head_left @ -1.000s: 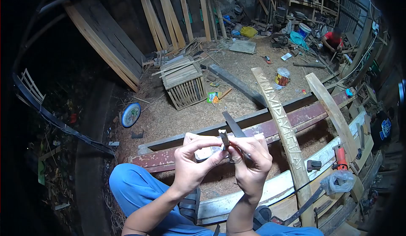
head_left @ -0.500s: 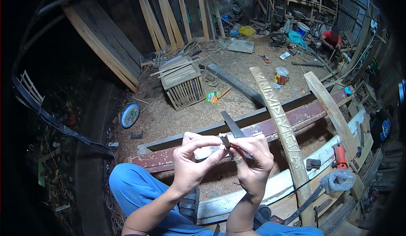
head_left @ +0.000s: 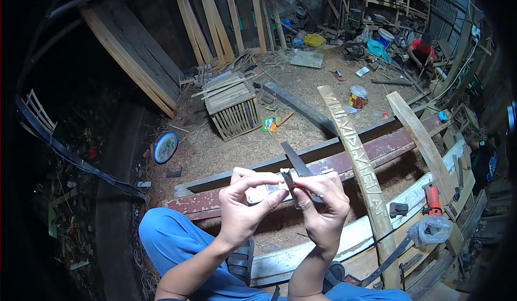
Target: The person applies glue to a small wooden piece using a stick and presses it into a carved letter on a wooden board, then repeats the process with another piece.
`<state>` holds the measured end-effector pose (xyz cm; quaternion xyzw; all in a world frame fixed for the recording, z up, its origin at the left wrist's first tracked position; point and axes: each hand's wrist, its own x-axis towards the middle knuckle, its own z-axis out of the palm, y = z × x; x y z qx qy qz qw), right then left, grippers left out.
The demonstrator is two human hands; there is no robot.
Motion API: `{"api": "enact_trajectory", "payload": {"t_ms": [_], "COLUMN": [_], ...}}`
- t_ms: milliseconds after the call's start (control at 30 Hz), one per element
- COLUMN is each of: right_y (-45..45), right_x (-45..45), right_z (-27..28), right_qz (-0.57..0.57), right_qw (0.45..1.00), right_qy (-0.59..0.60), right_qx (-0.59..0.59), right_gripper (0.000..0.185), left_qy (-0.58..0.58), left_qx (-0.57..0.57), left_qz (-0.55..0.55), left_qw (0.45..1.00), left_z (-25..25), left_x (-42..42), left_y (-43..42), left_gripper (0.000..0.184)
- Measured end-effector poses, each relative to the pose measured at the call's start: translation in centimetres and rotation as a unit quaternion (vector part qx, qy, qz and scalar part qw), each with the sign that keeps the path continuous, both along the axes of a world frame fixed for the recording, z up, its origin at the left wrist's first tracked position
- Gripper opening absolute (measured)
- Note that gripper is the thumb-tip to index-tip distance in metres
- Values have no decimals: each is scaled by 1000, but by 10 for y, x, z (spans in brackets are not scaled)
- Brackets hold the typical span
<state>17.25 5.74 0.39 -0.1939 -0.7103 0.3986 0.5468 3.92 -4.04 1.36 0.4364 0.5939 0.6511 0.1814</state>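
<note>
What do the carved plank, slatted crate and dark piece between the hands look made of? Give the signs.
Carved plank: apparently bare wood, pale tan with carved relief.
Slatted crate: wood or bamboo, seemingly unpainted, from its tan strips.
Dark piece: perhaps metal or wood, dull-looking; too small to tell.

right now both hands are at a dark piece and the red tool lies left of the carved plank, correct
Wrong side: the head view shows the red tool right of the carved plank. The left hand and right hand are at the dark piece.
</note>
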Motion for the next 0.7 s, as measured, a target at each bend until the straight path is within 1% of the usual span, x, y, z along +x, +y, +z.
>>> {"api": "enact_trajectory", "payload": {"t_ms": [267, 400, 467, 700], "right_y": [0, 1, 1, 2], "right_x": [-1, 1, 1, 1], "right_z": [-1, -1, 0, -1], "right_qz": [2, -2, -7, -5], "right_qw": [1000, 1000, 1000, 1000], "right_qy": [-2, -5, -5, -9], "right_qx": [18, 16, 12, 20], "right_gripper": [23, 23, 23, 22], "left_qy": [34, 25, 52, 18], "left_qx": [5, 5, 10, 9], "left_qz": [1, 9, 9, 20], "left_qw": [999, 1000, 999, 1000], "left_z": [1, 0, 1, 0], "left_x": [1, 1, 1, 1], "left_y": [-1, -2, -1, -1], "left_gripper": [27, 26, 26, 27]}}
